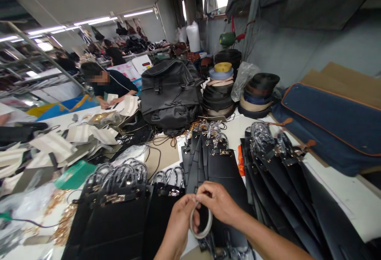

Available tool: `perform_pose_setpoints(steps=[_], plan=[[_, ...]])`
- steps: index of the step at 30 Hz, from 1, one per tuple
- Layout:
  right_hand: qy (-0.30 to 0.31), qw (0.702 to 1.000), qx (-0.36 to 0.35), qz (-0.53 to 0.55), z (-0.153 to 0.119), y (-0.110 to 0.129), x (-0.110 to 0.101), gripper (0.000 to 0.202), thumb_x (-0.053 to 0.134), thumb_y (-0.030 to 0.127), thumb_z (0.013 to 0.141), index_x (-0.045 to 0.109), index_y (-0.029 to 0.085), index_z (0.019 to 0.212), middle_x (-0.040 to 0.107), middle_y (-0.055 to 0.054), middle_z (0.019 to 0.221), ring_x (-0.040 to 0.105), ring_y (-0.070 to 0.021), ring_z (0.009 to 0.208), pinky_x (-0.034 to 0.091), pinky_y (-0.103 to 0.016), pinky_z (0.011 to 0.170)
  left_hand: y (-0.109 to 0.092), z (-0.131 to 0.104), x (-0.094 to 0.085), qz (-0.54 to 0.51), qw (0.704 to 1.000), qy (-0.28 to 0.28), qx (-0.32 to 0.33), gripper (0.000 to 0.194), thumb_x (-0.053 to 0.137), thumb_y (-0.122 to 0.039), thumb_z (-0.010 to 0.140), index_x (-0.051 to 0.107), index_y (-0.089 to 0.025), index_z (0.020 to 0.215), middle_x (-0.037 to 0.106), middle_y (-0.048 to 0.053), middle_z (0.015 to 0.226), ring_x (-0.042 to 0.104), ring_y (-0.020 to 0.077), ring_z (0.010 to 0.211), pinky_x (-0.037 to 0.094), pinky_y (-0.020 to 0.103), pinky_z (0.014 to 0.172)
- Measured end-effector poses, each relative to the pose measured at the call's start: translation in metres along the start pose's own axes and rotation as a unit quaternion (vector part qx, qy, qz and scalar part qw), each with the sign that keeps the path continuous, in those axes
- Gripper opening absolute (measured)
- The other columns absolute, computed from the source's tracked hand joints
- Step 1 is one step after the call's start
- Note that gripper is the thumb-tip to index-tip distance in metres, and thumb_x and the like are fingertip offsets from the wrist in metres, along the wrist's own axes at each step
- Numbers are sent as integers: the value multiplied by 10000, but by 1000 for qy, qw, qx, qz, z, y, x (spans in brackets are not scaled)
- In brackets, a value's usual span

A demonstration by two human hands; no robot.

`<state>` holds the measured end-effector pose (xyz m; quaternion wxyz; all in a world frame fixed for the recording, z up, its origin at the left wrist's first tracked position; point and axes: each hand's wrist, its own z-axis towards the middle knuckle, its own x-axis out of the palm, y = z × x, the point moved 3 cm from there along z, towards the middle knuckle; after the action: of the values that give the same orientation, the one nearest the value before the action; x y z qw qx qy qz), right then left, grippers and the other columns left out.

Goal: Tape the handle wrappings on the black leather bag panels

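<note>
the left hand (181, 216) curls around a pale tape roll (202, 235), fingers closed on its rim; the right hand (218, 200) pinches at the roll's upper edge, its fingertips close against the left's. just beyond the grip lie black bag pieces (222, 166) with wrapped handles. a fanned stack (274, 188) lies to its right, a dark pile (113, 220) to its left. farther beyond stand a black backpack (171, 93) and, right of it, strap coils (218, 93).

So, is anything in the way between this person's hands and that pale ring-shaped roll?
Nothing visible is. The left hand and right hand both touch the roll, fingers close together at its upper edge. The black pieces lie beyond, not between.
</note>
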<state>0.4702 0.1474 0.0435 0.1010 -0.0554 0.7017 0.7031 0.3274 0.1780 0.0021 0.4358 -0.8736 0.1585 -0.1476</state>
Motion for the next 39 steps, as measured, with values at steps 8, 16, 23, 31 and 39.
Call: perform_pose_setpoints(steps=[8, 16, 23, 31, 39], plan=[[-253, 953, 140, 92, 30, -101, -55, 304, 630, 470, 777, 693, 173, 799, 685, -27, 759, 603, -187, 733, 478, -309, 702, 11, 43, 36, 20, 997, 51, -58, 301, 648, -473, 741, 617, -177, 786, 590, -17, 593, 504, 95, 399, 340, 177, 344], [-363, 910, 173, 100, 63, -189, -99, 460, 617, 581, 754, 684, 153, 907, 710, -69, 809, 679, -231, 739, 540, -347, 669, -36, 138, 82, 96, 978, 154, 100, 105, 618, -222, 683, 661, -190, 593, 687, 141, 1134, 401, 313, 1353, 380, 445, 1058], [-389, 898, 178, 100, 76, -204, -97, 513, 610, 614, 760, 707, 163, 986, 739, -86, 938, 694, -224, 704, 570, -341, 623, -21, 186, 86, 30, 986, 154, 54, 106, 604, -257, 650, 666, -171, 647, 535, 133, 1414, 493, 343, 1283, 304, 457, 1105], [-386, 906, 171, 23, 79, -217, -92, 384, 627, 553, 773, 739, 225, 939, 736, -80, 1008, 685, -254, 840, 551, -401, 819, -13, 186, 79, -10, 989, 144, 46, 93, 604, -248, 650, 665, -181, 632, 546, 123, 1411, 446, 331, 1329, 256, 439, 1135], [-332, 933, 138, -19, 72, -200, -95, 363, 619, 501, 795, 731, 233, 1012, 706, -88, 1117, 672, -237, 938, 538, -391, 888, -16, 186, 79, -20, 987, 155, 50, 78, 598, -224, 666, 648, -180, 625, 620, 125, 1325, 443, 320, 1332, 244, 438, 1139]])
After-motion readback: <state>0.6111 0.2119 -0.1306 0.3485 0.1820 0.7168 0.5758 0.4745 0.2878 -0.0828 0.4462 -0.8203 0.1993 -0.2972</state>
